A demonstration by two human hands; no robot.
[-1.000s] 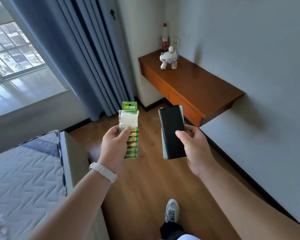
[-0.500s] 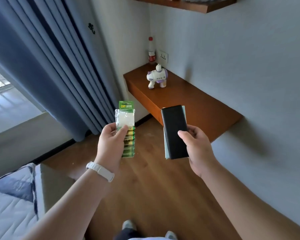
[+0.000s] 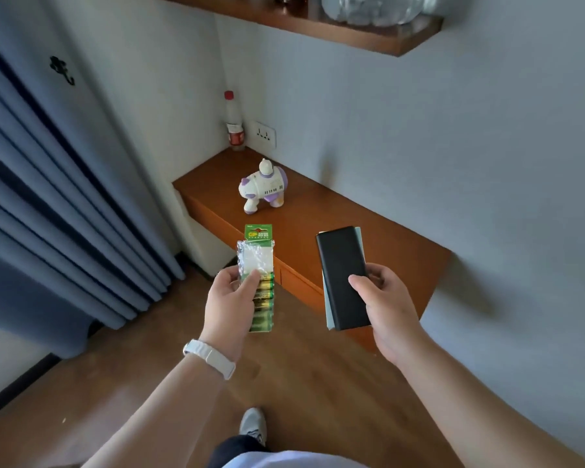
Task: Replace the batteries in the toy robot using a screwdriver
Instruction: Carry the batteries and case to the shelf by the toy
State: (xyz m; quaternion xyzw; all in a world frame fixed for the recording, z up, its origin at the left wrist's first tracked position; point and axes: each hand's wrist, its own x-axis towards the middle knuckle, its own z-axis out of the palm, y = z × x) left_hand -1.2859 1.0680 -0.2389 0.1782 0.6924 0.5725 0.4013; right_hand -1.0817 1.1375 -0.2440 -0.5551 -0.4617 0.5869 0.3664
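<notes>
A white and purple toy robot (image 3: 262, 187) stands on a wall-mounted wooden desk (image 3: 321, 228) in the corner ahead. My left hand (image 3: 232, 304) grips a green blister pack of batteries (image 3: 257, 275), held upright in front of the desk's edge. My right hand (image 3: 389, 312) holds a flat black case (image 3: 343, 275) by its lower end, with a pale green layer showing beneath it. No screwdriver is visible by itself. Both hands are well short of the toy.
A bottle with a red cap (image 3: 233, 125) stands in the desk's back corner beside a wall socket (image 3: 265, 134). A wooden shelf (image 3: 318, 25) hangs above. Blue curtains (image 3: 48, 197) fill the left. My shoe (image 3: 252, 425) rests on the wood floor.
The view has swung right and moved closer to the desk; the bed and window have dropped out of sight. Both hands keep the same hold on their objects.
</notes>
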